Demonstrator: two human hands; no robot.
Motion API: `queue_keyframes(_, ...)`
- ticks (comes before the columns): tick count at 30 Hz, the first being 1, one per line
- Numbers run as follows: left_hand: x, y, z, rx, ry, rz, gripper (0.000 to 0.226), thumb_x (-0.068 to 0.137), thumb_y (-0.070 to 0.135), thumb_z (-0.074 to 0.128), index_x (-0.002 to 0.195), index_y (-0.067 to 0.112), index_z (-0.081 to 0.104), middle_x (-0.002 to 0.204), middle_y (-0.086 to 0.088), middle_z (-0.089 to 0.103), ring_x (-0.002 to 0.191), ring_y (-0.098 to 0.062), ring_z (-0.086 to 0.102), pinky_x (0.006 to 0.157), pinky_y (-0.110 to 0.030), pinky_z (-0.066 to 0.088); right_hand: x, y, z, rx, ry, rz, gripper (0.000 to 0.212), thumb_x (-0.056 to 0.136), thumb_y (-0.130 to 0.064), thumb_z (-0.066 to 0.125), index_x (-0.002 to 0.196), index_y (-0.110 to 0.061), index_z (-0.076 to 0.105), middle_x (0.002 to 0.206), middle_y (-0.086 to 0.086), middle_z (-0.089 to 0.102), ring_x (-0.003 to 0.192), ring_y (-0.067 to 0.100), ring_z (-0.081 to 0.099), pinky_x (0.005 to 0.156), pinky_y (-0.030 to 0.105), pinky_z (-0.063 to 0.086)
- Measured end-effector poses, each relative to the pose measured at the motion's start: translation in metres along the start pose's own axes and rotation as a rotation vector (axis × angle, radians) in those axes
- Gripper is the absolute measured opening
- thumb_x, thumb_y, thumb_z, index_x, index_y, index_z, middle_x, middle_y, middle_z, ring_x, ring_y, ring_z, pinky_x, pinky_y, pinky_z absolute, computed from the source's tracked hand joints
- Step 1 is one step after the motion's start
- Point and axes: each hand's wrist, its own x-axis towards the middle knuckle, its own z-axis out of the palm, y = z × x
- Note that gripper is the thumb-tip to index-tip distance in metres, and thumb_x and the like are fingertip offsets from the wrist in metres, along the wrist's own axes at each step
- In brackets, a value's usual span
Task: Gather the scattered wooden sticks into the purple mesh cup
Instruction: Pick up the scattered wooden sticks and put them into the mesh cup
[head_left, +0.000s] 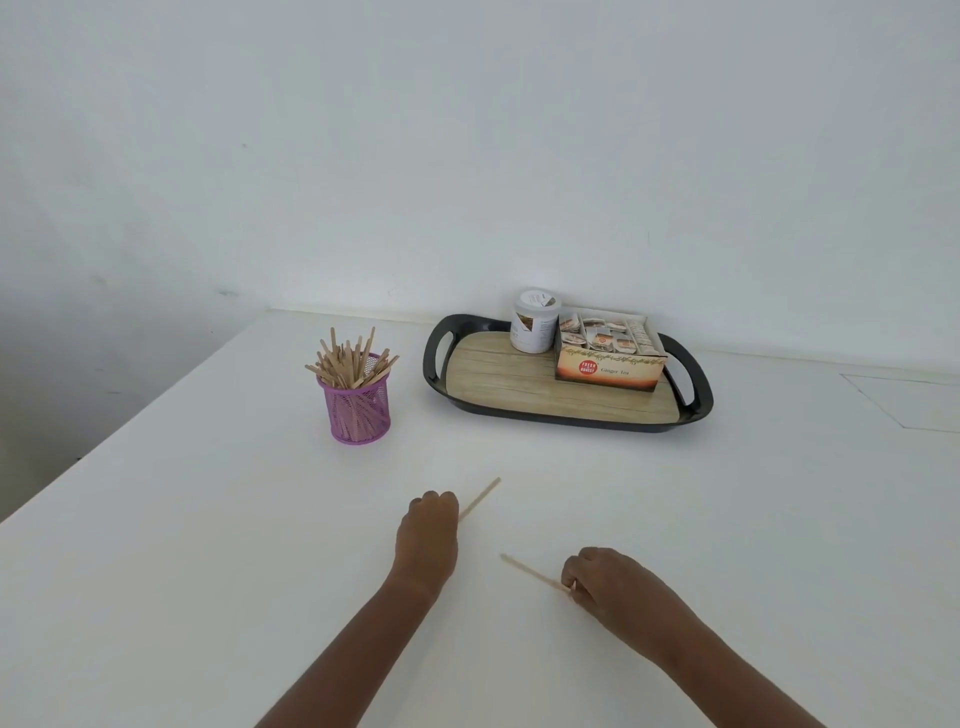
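Note:
The purple mesh cup (358, 413) stands upright at the left of the white table, stuffed with several wooden sticks (347, 360) that fan out above its rim. My left hand (428, 525) is curled round one wooden stick (482, 497), whose free end points up and to the right. My right hand (605, 579) pinches a second wooden stick (530, 570) that points left and away, low over the table. Both hands are in front of the cup and to its right.
A black tray (698, 400) with a wood-look floor sits at the back right, carrying a white jar (534, 321) and an open ginger tea box (610, 358). The white table (208, 519) ends at a left edge; a wall rises behind.

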Motion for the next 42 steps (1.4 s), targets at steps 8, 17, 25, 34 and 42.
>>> queue_keyframes(8, 0.009, -0.011, -0.007, -0.255, -0.037, -0.031, 0.021, 0.084, 0.0, 0.047, 0.099, 0.005, 0.061, 0.099, -0.006, 0.06, 0.1, -0.022, 0.055, 0.078, -0.021, 0.038, 0.019, -0.011, 0.001, -0.079, 0.026, 0.106, 0.024, 0.087, -0.005, 0.036, 0.1, -0.012, 0.055, 0.106, 0.006, 0.055, 0.101, 0.019, 0.052, 0.075, 0.025, 0.037)
queue_keyframes(17, 0.03, -0.04, -0.056, -0.827, 0.169, -0.073, 0.021, 0.084, -0.004, 0.057, 0.073, 0.013, 0.049, 0.077, -0.009, 0.058, 0.056, -0.01, 0.052, 0.048, -0.009, 0.043, 0.07, -0.032, -0.049, 0.569, 0.235, 0.149, 0.007, 0.08, -0.004, 0.06, 0.084, -0.009, 0.063, 0.078, 0.006, 0.065, 0.078, 0.023, 0.065, 0.069, 0.026, 0.05)
queue_keyframes(25, 0.062, -0.051, -0.13, -1.059, 0.477, 0.087, 0.026, 0.086, -0.004, 0.052, 0.103, 0.017, 0.051, 0.075, 0.006, 0.058, 0.063, 0.002, 0.059, 0.057, -0.002, 0.046, 0.153, -0.098, -0.112, 0.968, 0.526, -0.087, 0.02, 0.083, 0.004, 0.054, 0.096, -0.003, 0.066, 0.083, 0.008, 0.068, 0.069, 0.01, 0.062, 0.064, 0.009, 0.05)
queue_keyframes(34, 0.108, -0.073, -0.169, -1.116, 0.595, 0.028, 0.019, 0.085, -0.008, 0.052, 0.095, 0.007, 0.055, 0.074, 0.004, 0.058, 0.08, -0.022, 0.061, 0.073, -0.023, 0.05, 0.233, -0.153, -0.133, 1.075, 0.761, -0.14, 0.017, 0.084, 0.001, 0.054, 0.095, -0.002, 0.066, 0.088, 0.007, 0.069, 0.079, 0.015, 0.064, 0.068, 0.008, 0.049)
queue_keyframes(42, 0.127, -0.078, -0.162, -1.105, 0.533, 0.006, 0.017, 0.083, -0.007, 0.055, 0.092, 0.008, 0.056, 0.081, -0.007, 0.062, 0.079, -0.023, 0.063, 0.077, -0.029, 0.051, 0.268, -0.151, -0.095, 0.91, 0.526, -0.057, 0.026, 0.085, -0.007, 0.06, 0.11, -0.002, 0.06, 0.112, 0.013, 0.067, 0.104, 0.02, 0.063, 0.071, 0.001, 0.04)
